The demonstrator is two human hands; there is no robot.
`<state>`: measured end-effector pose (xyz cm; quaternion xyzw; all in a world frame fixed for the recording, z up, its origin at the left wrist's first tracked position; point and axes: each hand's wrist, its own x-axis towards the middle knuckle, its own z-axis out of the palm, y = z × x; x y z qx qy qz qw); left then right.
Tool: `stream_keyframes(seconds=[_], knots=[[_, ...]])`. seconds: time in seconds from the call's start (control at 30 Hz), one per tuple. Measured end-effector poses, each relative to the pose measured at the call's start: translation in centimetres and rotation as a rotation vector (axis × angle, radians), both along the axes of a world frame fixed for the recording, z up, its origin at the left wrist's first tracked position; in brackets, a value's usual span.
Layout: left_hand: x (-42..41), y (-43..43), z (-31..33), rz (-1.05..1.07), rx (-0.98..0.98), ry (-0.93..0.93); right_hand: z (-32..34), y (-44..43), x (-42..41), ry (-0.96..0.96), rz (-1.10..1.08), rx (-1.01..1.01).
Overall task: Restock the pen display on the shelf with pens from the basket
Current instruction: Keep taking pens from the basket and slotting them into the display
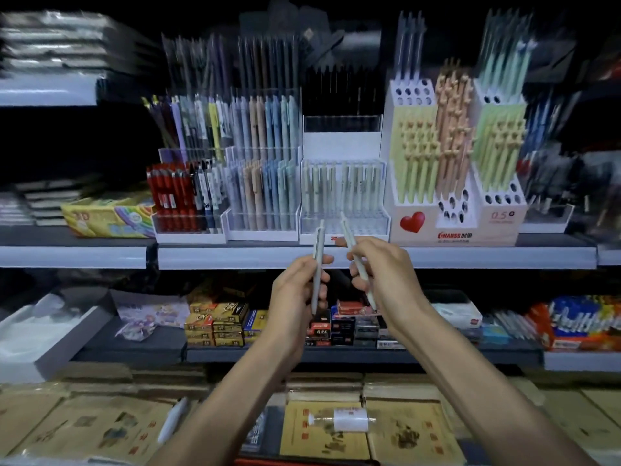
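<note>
Left hand (295, 294) gripping pen (319, 245), right hand (383, 274) gripping second pen (349, 235), clear rack (342, 227) holding pale pens (356, 186)

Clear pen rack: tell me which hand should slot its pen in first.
Left, probably. The left hand holds its pale pen upright, like the pens standing in the clear rack, in front of its bare front rows. The right hand holds a tilted pen that needs straightening first.

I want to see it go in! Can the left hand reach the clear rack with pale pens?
Probably yes: the left hand holds its pen just before the clear rack, and nothing stands between.
</note>
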<state>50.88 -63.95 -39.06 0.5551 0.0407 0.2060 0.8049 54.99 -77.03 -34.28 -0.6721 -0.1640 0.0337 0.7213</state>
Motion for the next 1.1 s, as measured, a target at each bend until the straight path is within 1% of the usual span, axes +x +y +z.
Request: stream_keyframes(seconds=[0.17, 0.33, 0.4, 0.5, 0.63, 0.8, 1.1], knots=[[2.8, -0.5, 2.1, 0.018, 0.066, -0.023, 3.0, 0.9, 2.1, -0.146, 0.013, 0.016], [5.2, -0.2, 3.7, 0.013, 0.13, -0.033, 4.2, 2.0, 5.6, -0.316, -0.135, -0.109], [6.2, 0.7, 4.3, 0.027, 0.247, -0.032, 4.9, 2.1, 6.9, -0.347, -0.158, -0.167], [7.7, 2.3, 5.6, 0.189, 0.463, -0.032, 6.3, 2.4, 8.5, -0.396, -0.172, -0.195], [10.0, 3.4, 8.1, 0.359, 0.601, -0.041, 8.2, 3.3, 10.1, -0.453, -0.182, -0.209], [12.8, 4.1, 10.1, 0.411, 0.597, 0.038, 9.4, 4.7, 12.4, -0.527, -0.242, -0.22], [15.2, 4.4, 9.9, 0.539, 0.638, 0.113, 9.0, 6.1, 15.0, -0.481, -0.269, -0.193]])
